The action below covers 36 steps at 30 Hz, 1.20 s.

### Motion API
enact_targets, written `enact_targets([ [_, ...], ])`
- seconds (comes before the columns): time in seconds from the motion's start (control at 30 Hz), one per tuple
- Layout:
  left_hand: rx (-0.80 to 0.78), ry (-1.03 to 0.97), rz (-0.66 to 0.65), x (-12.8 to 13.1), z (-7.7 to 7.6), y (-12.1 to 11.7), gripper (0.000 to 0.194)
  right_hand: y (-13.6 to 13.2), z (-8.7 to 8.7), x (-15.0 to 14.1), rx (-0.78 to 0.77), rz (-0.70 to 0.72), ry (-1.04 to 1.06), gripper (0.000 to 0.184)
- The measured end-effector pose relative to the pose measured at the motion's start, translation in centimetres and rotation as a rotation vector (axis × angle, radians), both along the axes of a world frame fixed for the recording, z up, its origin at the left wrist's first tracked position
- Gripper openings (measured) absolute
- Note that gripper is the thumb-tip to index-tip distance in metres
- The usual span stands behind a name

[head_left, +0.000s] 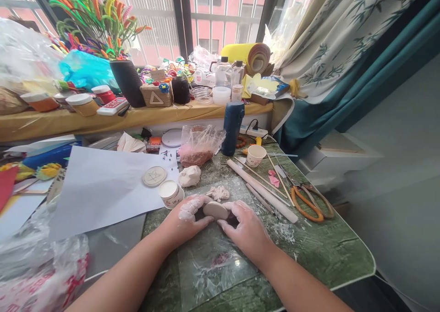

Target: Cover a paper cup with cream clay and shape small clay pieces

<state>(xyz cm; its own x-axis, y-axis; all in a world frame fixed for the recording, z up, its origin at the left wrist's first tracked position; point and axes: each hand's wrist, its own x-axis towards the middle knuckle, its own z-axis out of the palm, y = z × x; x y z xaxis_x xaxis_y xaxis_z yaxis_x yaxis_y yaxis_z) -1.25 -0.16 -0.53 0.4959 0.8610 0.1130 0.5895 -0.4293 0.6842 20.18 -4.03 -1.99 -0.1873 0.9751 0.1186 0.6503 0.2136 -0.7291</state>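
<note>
Between my two hands is a smooth, pale clay disc (215, 210), held by its edges above a clear sheet (209, 275). My left hand (188, 218) grips its left side with thumb and fingers, and white residue coats the back of that hand. On the opposite side, my right hand (245, 227) pinches the rim, also dusted white. Just behind the disc lies a crumpled scrap of clay (219, 192). A larger clay lump (189, 176) sits farther back, near a paper cup (171, 193) with white contents. A flat round piece with a star (154, 176) rests on white paper (103, 188).
To the right lie a rolling pin (263, 190), thin sticks, orange-handled scissors (311, 204) and another paper cup (256, 156). A dark blue bottle (233, 128) stands behind, beside a plastic bag of reddish-brown material (197, 151). The cluttered window ledge (165, 117) borders the back.
</note>
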Motion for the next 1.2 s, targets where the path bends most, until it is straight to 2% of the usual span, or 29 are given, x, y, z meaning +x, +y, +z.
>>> enact_targets([
  [0.13, 0.035, 0.002, -0.017, 0.06, 0.08, 0.0, 0.017, -0.03, 0.0, -0.16, 0.002, 0.007, -0.016, 0.034],
  [0.3, 0.036, -0.074, -0.029, -0.03, 0.36, -0.14, 0.029, -0.16, -0.29, -0.06, 0.081, -0.002, -0.029, 0.021],
  [0.37, 0.032, -0.106, 0.004, -0.17, 0.25, -0.12, 0.024, -0.2, -0.23, 0.03, 0.087, 0.01, -0.007, 0.021],
  [0.53, -0.034, -0.14, 0.07, -0.3, 0.03, -0.1, 0.008, -0.19, 0.1, 0.19, 0.049, 0.016, 0.074, 0.037],
  [0.63, -0.068, -0.191, 0.048, -0.14, 0.39, -0.23, 0.015, -0.2, 0.05, 0.28, 0.08, 0.027, 0.092, 0.026],
  [0.73, -0.079, -0.231, 0.013, 0.03, 0.65, -0.26, 0.022, -0.21, -0.14, 0.33, 0.135, 0.013, 0.166, 0.025],
  [0.93, -0.096, -0.209, -0.051, 0.02, 0.6, -0.05, 0.011, -0.06, 0.05, 0.38, 0.105, 0.025, 0.208, 0.032],
  [1.07, -0.077, -0.193, -0.061, -0.04, 0.73, -0.19, 0.012, -0.21, 0.3, 0.63, 0.197, 0.104, 0.244, 0.01],
  [1.2, -0.033, -0.209, -0.106, -0.1, 0.7, -0.2, 0.017, -0.45, 0.35, 0.73, 0.284, 0.112, 0.258, 0.005],
])
